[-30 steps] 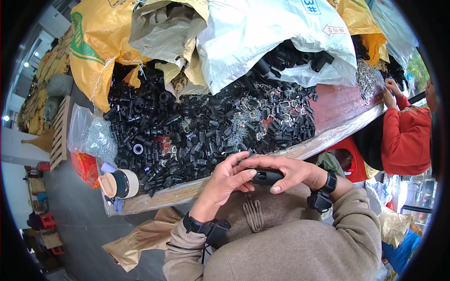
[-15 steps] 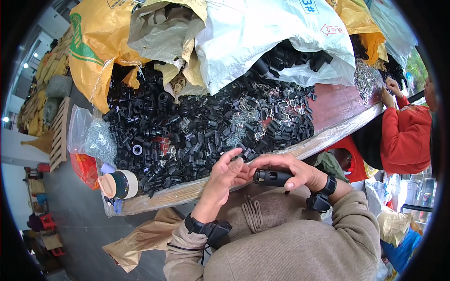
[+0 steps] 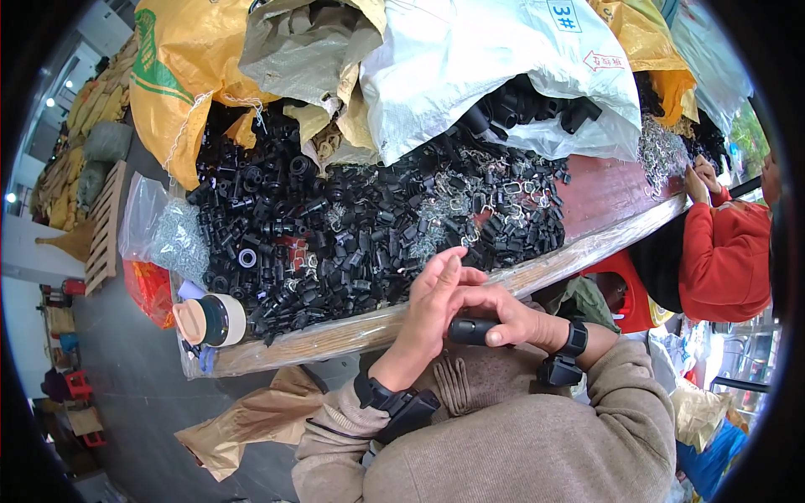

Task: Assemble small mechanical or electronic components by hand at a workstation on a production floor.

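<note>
My right hand (image 3: 511, 317) is closed around a short black plastic cylinder (image 3: 471, 331), its thumb lying along the near side. The cylinder is held level in front of my body, off the table's near edge. Close against its left end is my left hand (image 3: 430, 303), fingers stretched out and slightly spread, the fingertips overlapping those of my right hand. Whether the left palm touches the cylinder is hidden. Beyond both hands lies a wide heap of small black plastic parts (image 3: 360, 243), mixed with thin metal chains and clips (image 3: 453, 201).
A wood-edged table (image 3: 335, 342) carries the heap. White (image 3: 503, 59) and yellow (image 3: 189, 59) sacks spill parts at the back. A lidded cup (image 3: 225, 320) and a bag of metal bits (image 3: 179, 243) stand left. A person in red (image 3: 721, 260) works at right.
My left hand has moved right, up against the cylinder and my right hand. The cylinder has turned, so the slots seen on it before no longer show.
</note>
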The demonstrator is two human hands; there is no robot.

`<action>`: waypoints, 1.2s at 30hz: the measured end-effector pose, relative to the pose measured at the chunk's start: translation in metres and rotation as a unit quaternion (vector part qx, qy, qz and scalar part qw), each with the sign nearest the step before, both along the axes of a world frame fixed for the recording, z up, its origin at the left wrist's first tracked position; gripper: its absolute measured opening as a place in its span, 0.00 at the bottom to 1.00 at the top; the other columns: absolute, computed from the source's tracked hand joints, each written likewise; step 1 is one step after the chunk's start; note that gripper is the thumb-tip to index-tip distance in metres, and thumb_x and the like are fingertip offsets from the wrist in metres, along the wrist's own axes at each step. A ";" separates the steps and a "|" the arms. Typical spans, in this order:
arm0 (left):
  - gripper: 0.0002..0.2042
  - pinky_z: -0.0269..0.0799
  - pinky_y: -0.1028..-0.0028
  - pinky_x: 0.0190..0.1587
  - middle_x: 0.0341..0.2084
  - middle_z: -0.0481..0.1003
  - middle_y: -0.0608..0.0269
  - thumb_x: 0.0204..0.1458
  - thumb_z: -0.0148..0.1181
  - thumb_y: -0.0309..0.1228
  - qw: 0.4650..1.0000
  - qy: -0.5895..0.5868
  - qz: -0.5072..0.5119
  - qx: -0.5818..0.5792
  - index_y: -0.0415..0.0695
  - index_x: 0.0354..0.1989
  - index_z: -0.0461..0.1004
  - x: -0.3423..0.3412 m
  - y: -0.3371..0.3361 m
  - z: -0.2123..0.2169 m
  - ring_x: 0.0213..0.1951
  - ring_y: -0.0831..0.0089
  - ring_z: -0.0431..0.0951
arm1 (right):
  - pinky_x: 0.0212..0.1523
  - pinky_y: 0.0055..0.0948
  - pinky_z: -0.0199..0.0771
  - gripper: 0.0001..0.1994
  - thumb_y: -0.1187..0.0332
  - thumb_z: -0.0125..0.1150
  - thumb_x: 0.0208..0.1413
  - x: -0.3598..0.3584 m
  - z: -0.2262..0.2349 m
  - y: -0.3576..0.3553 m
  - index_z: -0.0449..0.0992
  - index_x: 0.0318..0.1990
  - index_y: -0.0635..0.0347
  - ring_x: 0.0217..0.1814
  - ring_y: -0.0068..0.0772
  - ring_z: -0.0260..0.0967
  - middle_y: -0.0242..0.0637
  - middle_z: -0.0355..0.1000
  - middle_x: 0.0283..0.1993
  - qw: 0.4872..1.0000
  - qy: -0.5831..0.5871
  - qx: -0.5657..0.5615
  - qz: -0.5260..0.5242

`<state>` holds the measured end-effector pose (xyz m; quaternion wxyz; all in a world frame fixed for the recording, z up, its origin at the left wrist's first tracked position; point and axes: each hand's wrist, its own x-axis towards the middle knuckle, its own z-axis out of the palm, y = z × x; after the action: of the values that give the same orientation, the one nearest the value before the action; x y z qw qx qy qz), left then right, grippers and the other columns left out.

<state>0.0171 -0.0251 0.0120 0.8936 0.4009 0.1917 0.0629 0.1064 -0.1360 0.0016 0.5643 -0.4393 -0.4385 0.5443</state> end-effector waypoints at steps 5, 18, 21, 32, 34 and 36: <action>0.22 0.65 0.77 0.40 0.33 0.69 0.55 0.53 0.41 0.44 0.999 0.006 0.018 0.032 0.37 0.48 0.57 0.007 -0.013 0.000 0.34 0.73 0.70 | 0.41 0.24 0.60 0.31 0.42 0.55 0.37 -0.002 0.006 -0.001 0.66 0.37 0.64 0.38 0.26 0.60 0.33 0.63 0.35 0.999 0.035 -0.010 -0.024; 0.14 0.67 0.71 0.30 0.33 0.68 0.53 0.43 0.54 0.29 0.551 0.204 0.187 0.787 0.39 0.39 0.66 -0.082 0.108 0.011 0.30 0.60 0.71 | 0.36 0.28 0.66 0.24 0.54 0.62 0.34 0.087 -0.004 -0.190 0.71 0.34 0.67 0.33 0.36 0.68 0.44 0.69 0.32 0.867 -0.317 -0.381 -0.048; 0.13 0.67 0.68 0.30 0.34 0.68 0.54 0.44 0.53 0.29 0.491 0.293 0.137 0.809 0.40 0.39 0.66 -0.107 0.117 0.009 0.31 0.56 0.70 | 0.34 0.29 0.67 0.24 0.57 0.63 0.33 0.080 -0.042 -0.215 0.71 0.36 0.67 0.33 0.38 0.68 0.46 0.69 0.31 0.731 -0.536 -0.412 -0.092; 0.12 0.68 0.68 0.30 0.35 0.69 0.56 0.43 0.54 0.29 0.500 0.226 0.200 0.812 0.40 0.38 0.68 -0.100 0.119 -0.025 0.31 0.58 0.72 | 0.35 0.31 0.67 0.22 0.63 0.63 0.33 0.064 -0.015 -0.111 0.69 0.37 0.66 0.34 0.41 0.67 0.44 0.69 0.32 0.840 -0.492 -0.229 -0.006; 0.12 0.68 0.68 0.31 0.34 0.69 0.56 0.42 0.55 0.28 0.520 0.181 0.233 0.801 0.40 0.37 0.68 -0.089 0.114 -0.027 0.31 0.59 0.72 | 0.35 0.31 0.67 0.21 0.63 0.63 0.33 0.055 -0.008 -0.104 0.69 0.37 0.66 0.34 0.40 0.67 0.44 0.68 0.31 0.833 -0.508 -0.219 0.015; 0.13 0.69 0.69 0.31 0.33 0.69 0.55 0.41 0.56 0.27 0.542 0.128 0.261 0.788 0.40 0.37 0.68 -0.092 0.113 -0.024 0.31 0.59 0.72 | 0.34 0.32 0.66 0.21 0.63 0.63 0.33 0.047 0.001 -0.096 0.69 0.37 0.65 0.34 0.41 0.67 0.45 0.68 0.32 0.839 -0.501 -0.213 0.023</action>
<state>-0.0754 0.0881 -0.0119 0.1271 0.8798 0.2738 0.3673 0.1535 -0.2323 0.0028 0.1478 -0.7509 -0.5448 0.3428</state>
